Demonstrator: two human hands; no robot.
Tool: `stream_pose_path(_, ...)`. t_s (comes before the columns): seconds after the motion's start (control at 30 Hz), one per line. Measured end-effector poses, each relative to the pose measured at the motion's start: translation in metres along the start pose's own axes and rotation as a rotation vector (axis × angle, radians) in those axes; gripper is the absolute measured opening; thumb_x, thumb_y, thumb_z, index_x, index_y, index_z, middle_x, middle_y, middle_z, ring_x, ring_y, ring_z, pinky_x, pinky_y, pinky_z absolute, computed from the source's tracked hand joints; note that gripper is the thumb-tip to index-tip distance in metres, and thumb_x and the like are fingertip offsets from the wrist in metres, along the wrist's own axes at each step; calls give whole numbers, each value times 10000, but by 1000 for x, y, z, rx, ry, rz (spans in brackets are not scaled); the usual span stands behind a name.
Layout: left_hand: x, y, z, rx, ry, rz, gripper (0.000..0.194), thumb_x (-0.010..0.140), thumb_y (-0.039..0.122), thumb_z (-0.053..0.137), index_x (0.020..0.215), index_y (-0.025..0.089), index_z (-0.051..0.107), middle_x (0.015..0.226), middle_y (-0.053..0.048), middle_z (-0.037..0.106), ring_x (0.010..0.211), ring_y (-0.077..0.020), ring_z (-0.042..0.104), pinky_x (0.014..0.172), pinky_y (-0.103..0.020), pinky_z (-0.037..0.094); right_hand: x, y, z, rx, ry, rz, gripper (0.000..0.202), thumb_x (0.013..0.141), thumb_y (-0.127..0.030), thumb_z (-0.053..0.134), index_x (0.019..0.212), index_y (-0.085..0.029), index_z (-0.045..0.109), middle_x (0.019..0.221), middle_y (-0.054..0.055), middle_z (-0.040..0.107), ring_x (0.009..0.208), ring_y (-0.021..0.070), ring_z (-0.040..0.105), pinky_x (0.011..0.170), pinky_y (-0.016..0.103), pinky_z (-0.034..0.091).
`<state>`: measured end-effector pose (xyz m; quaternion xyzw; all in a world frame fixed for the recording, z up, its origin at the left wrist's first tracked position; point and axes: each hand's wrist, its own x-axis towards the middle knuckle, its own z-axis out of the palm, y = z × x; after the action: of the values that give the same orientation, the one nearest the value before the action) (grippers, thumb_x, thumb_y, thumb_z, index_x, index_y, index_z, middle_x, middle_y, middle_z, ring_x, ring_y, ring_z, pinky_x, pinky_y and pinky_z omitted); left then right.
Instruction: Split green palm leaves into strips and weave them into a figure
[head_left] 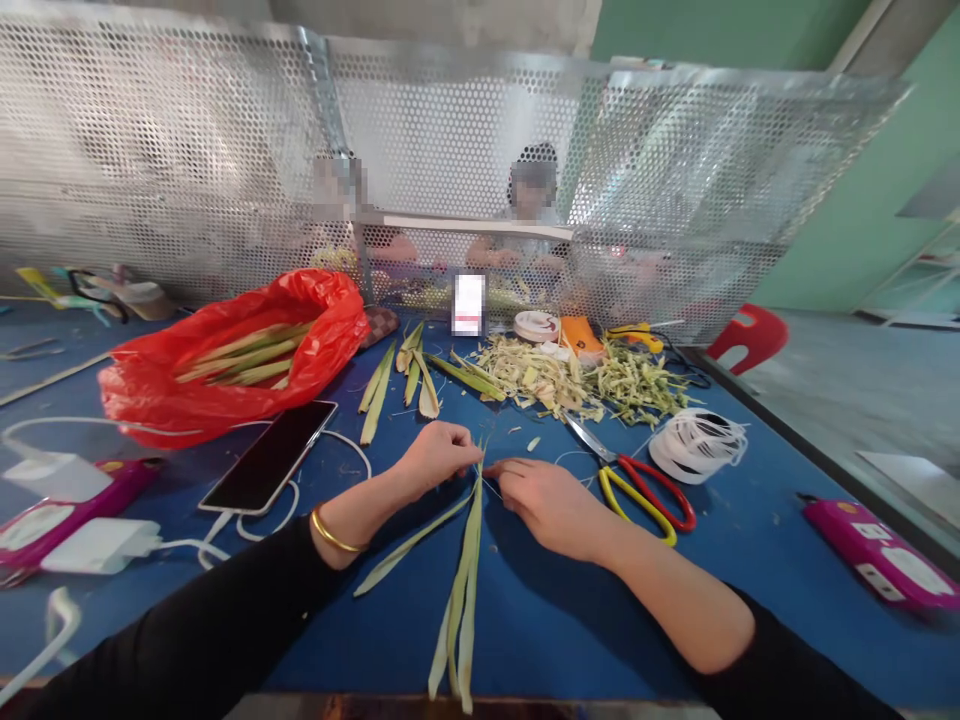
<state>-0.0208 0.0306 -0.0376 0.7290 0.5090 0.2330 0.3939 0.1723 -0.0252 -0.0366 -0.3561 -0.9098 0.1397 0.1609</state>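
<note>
Green leaf strips (468, 560) converge between the two hands (441, 455) (541, 500).

Green wall (840, 220) — grey floor (832, 375)

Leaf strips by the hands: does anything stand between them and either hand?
Nothing visible does. The left hand pinches the leaf strips at their top end, and the right hand is close beside that end. The scissors lie farther right, out of the way.

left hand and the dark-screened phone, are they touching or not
Apart. The head view shows blue tabletop and a loop of white cable between the left hand and the phone.
</note>
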Motion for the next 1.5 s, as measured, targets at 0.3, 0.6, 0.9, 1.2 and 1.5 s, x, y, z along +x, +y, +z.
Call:
stream_pose_path(0.3,1,0,2,212,103,132,241,608,240,552,424,191,405,457,51,397,509,-106,375,520,-258,245,-1,2,1,-48,-16,-3,181,834,-48,451,786,-177,569,1139,109,636,1080,208,586,883,325,462)
stream_pose_path(0.6,4,-9,2,46,55,14,313,654,446,585,500,187,497,453,41,488,456,-106,442,461,-220,319,-2,5,3,-3,5,39,186,832,-50,467,763,-191,568,1119,76,646,1040,191,605,863,300,447)
stream_pose_path(0.9,3,-12,8,-5,111,-11,436,656,586,595,506,180,543,486,19,533,471,-109,459,477,-228,335,-2,6,5,-75,-17,24,182,826,-43,459,776,-182,565,1014,82,638,1015,187,589,837,285,430)
stream_pose_path(1.2,7,-14,8,9,126,-19,429,664,566,606,487,182,537,484,17,543,472,-109,454,486,-232,332,-2,3,2,-87,-36,6,174,827,-41,443,783,-177,543,1024,89,626,957,181,592,794,265,419)
stream_pose_path(1.5,2,-7,5,-111,61,-12,457,613,602,643,499,181,506,502,11,557,527,-122,512,537,-236,403,-1,2,0,-88,-34,14,170,834,-54,453,771,-177,552,1018,80,634,930,177,602,786,260,419)
